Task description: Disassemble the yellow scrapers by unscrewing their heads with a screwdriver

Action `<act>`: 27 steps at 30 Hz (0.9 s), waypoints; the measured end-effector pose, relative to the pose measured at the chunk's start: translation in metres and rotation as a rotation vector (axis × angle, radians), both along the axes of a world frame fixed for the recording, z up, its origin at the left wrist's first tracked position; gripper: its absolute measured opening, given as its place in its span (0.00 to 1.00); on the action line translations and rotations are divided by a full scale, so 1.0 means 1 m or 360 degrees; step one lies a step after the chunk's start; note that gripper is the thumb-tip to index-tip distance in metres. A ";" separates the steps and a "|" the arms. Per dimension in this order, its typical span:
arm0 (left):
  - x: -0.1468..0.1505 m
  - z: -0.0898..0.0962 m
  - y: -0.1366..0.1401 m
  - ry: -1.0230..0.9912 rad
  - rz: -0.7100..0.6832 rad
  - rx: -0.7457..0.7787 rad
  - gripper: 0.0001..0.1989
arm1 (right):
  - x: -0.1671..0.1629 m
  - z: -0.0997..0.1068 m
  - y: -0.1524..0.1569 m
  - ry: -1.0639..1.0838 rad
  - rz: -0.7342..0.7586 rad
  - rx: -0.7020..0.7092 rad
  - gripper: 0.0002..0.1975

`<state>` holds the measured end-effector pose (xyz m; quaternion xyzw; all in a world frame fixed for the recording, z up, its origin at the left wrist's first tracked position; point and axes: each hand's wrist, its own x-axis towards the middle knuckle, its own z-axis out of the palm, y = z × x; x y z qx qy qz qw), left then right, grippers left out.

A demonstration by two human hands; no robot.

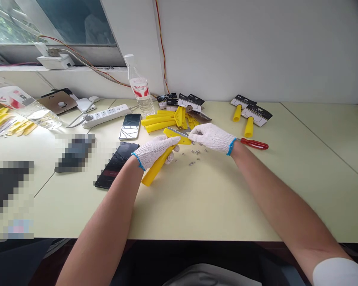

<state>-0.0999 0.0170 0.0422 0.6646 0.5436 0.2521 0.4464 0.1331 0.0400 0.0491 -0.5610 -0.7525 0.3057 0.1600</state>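
My left hand (158, 149), in a white knit glove with a blue cuff, is wrapped round the handle of a yellow plastic scraper (155, 170). The handle slants down toward me and the scraper's wide head points up and away. A narrow metal blade (178, 133) lies along that head. My right hand (211, 137), gloved the same way, pinches the blade's right end between thumb and fingertips. Several small screws (197, 152) are scattered on the table just beneath the hands. A red-handled screwdriver (255, 143) lies right of my right hand, its shaft partly hidden.
Behind the hands lie several yellow scrapers (159, 121) with black-and-white cards. Two carded ones (248, 126) lie at the back right. Phones (130, 126), a power strip (107, 115), a standing water bottle (141, 91) and a tilted bottle (26, 105) occupy the left.
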 end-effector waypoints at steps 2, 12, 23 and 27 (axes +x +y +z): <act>-0.002 -0.001 0.000 -0.0071 -0.0093 -0.0112 0.24 | 0.001 0.001 0.002 -0.0030 0.0007 -0.0004 0.12; -0.008 -0.011 0.011 -0.0421 -0.0197 -0.0360 0.24 | 0.013 0.000 0.006 0.0173 -0.0157 0.0037 0.16; -0.005 0.007 0.002 -0.0258 -0.0187 0.0245 0.18 | 0.013 -0.014 0.017 -0.0082 -0.0548 0.0416 0.11; 0.005 0.007 -0.005 0.0154 -0.0001 0.1251 0.14 | 0.006 0.008 -0.001 0.0551 -0.0494 0.0078 0.24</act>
